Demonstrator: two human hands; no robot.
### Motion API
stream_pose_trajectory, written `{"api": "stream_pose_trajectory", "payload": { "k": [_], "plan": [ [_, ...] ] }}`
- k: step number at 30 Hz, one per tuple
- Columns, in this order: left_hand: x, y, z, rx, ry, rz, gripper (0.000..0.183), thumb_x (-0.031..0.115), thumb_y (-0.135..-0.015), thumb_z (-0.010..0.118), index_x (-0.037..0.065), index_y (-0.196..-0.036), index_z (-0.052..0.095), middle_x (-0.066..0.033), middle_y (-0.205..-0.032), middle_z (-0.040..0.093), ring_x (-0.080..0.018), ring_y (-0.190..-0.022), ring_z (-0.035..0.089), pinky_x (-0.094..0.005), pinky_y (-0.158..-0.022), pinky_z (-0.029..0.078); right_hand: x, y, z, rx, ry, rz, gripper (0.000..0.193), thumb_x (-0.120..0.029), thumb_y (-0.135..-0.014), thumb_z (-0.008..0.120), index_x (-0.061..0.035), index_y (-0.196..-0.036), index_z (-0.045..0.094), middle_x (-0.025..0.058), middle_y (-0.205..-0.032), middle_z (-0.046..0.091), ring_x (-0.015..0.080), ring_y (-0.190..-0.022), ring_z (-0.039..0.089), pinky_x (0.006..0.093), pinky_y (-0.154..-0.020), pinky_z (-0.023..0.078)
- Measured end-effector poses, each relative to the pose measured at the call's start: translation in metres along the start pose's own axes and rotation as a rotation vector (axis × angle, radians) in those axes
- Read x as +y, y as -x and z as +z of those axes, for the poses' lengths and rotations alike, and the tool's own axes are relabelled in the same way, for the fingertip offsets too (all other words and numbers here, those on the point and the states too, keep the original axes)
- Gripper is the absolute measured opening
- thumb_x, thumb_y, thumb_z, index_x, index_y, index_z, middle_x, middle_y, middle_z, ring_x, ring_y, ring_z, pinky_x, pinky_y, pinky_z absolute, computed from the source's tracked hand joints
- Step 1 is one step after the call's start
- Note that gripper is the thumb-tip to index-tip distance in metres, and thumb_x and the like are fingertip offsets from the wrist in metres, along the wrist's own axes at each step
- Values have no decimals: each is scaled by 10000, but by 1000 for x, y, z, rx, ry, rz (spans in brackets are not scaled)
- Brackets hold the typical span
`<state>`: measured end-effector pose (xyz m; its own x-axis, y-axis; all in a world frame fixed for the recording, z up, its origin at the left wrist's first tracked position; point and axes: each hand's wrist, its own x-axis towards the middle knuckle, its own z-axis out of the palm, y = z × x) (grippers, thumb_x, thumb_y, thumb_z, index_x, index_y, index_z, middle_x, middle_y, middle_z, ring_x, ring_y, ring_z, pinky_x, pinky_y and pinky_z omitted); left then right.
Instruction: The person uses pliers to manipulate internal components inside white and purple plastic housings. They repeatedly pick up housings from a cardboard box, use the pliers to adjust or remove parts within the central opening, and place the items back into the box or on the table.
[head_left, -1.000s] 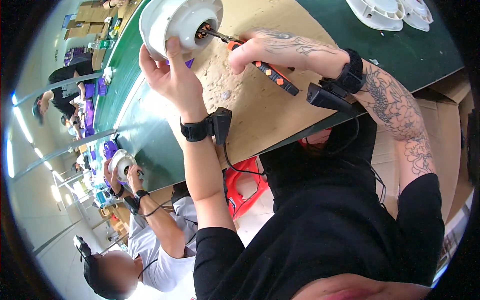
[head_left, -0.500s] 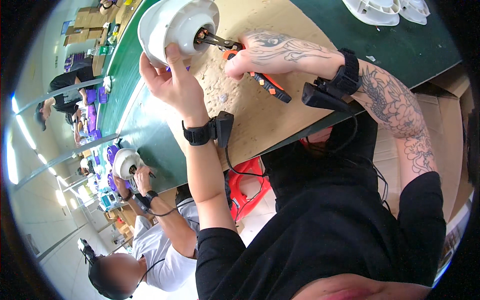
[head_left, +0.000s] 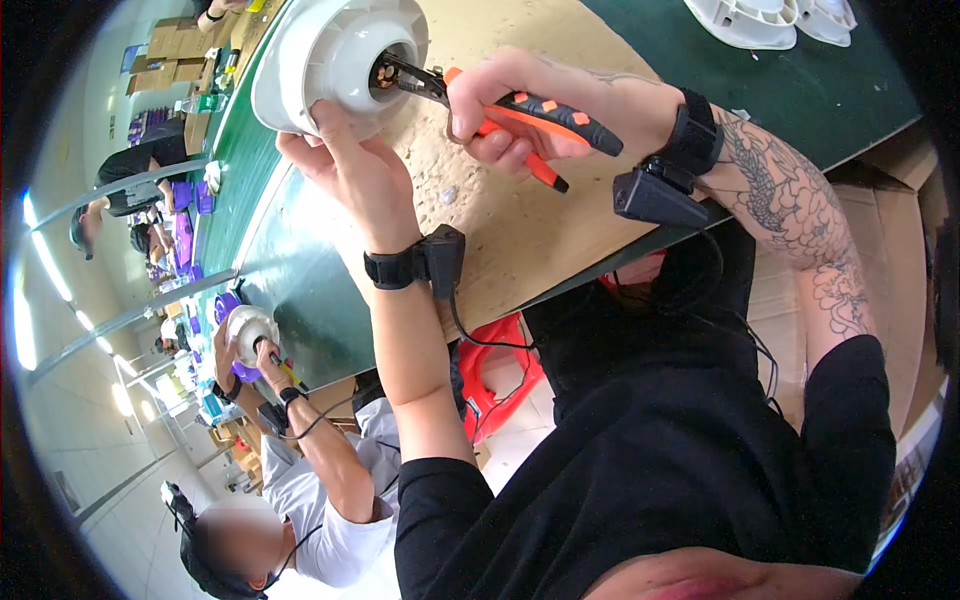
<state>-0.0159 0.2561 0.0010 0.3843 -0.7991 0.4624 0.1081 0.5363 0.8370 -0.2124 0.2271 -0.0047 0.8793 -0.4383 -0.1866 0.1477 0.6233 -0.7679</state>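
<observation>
My left hand (head_left: 355,180) grips a white round plastic housing (head_left: 325,65) from below, its thumb on the outer wall. The housing is tilted so its deep central opening faces right. Inside that opening small copper-coloured parts show. Orange-and-black pliers (head_left: 535,112) are held in my right hand (head_left: 515,110), fingers wrapped round the handles. Their dark jaws reach into the opening, at the copper-coloured parts; whether the jaws grip one cannot be made out.
Brown cardboard (head_left: 540,220) covers part of the green table (head_left: 720,90). More white plastic parts (head_left: 750,18) lie at the far right. To my left a co-worker (head_left: 330,480) handles a similar white housing (head_left: 250,333). A red stool (head_left: 490,375) stands below the table edge.
My right hand has turned the pliers and wrapped its fingers round the handles, which now point more to the right. The housing has shifted slightly left.
</observation>
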Motion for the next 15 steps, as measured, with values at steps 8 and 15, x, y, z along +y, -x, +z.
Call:
{"api": "stream_pose_trajectory", "payload": {
  "k": [8, 15],
  "plan": [
    [15, -6, -1, -240, -522, 299, 626, 130, -964, 697, -30, -1433, 313, -169, -1366, 502, -229, -1262, 525, -366, -1019, 501, -11, 19, 20, 568, 1181, -133, 462, -417, -747, 687, 28, -867, 651, 154, -720, 590, 292, -676, 622, 400, -664, 510],
    [-3, 2, -1, -23, -99, 83, 477, 146, -1003, 655, 0, -1375, 394, -120, -1239, 581, -179, -1151, 572, -332, -967, 485, -3, 8, 9, 51, 110, -100, 256, -351, -789, 673, -109, -758, 598, -24, -616, 465, 88, -517, 462, 279, -460, 348]
  ]
}}
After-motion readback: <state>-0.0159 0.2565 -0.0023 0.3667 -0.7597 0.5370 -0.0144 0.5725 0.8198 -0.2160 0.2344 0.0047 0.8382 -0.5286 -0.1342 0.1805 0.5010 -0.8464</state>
